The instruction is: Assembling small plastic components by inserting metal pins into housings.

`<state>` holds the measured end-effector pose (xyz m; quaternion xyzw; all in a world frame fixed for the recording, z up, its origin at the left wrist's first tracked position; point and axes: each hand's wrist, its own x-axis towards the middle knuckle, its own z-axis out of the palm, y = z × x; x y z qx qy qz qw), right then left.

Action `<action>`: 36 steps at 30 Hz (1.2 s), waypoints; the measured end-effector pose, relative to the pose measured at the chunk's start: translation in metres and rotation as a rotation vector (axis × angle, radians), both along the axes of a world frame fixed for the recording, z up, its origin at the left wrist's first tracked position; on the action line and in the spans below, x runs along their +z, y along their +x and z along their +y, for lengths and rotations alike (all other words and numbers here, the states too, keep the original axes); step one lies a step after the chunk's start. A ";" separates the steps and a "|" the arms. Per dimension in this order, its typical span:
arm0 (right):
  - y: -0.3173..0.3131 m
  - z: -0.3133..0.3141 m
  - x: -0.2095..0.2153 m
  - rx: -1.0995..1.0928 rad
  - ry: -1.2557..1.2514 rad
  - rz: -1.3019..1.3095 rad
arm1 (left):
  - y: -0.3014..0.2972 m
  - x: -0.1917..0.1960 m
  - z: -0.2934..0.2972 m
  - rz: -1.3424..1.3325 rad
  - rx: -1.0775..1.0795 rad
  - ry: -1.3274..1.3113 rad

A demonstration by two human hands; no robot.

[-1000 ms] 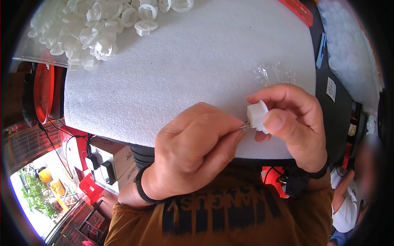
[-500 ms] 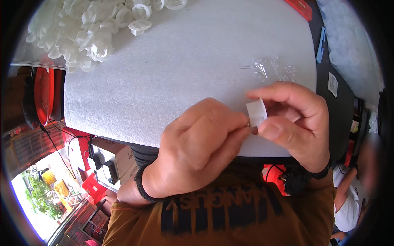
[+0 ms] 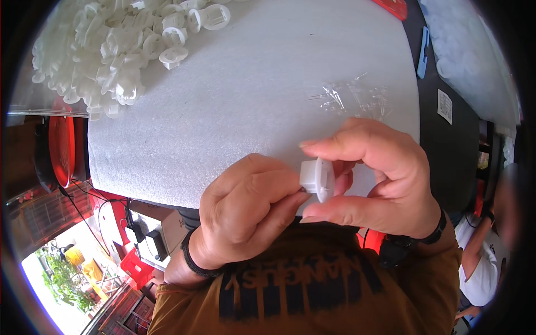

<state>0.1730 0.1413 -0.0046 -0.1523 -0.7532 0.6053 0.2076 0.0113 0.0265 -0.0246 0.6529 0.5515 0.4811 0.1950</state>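
Observation:
A small white plastic piece [image 3: 317, 179], a round flange with a boxy block behind it, is held up over the near part of the table. My left hand [image 3: 245, 209] is closed in a pinch at the block's lower corner; whether a tiny part is also between those fingertips is hidden. Around the flange my right hand [image 3: 385, 184] is spread, its index finger above and thumb below, both apart from it. Its other fingers are behind the flange, and I cannot tell whether they touch it. Beyond lie several thin-legged clear components [image 3: 357, 99], LED-like.
A large heap of similar white plastic pieces [image 3: 120, 61] fills the far left of the foam-covered table [image 3: 223, 100]. Along the right edge are a blue clip-like tool [image 3: 424, 53], a paper label [image 3: 444, 106] and a bag of pale parts [image 3: 474, 61]. Another person [image 3: 480, 262] is at the right.
Both hands and the white piece have shifted left and slightly nearer. My right thumb and index finger have spread off the piece, and its flange now faces more to the right.

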 end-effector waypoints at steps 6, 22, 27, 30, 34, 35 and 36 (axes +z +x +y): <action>-0.001 0.002 0.006 -0.013 0.048 -0.016 | 0.001 0.002 0.002 -0.022 0.001 0.017; 0.069 0.108 0.140 -0.931 0.539 -0.165 | 0.007 0.008 -0.003 -0.108 0.009 -0.129; 0.060 0.112 0.122 -0.960 1.563 -0.479 | 0.012 0.000 0.003 -0.109 -0.011 -0.058; -0.006 0.072 0.099 -0.537 0.993 -0.417 | 0.010 -0.001 0.000 -0.090 0.007 -0.058; -0.076 0.057 0.063 -0.203 0.980 -0.496 | 0.007 -0.003 -0.004 -0.088 -0.021 -0.012; -0.088 0.059 0.053 -0.138 0.988 -0.450 | 0.008 -0.003 -0.005 -0.087 -0.019 -0.013; -0.101 0.061 0.042 -0.132 0.988 -0.448 | 0.007 -0.004 -0.005 -0.099 -0.026 0.012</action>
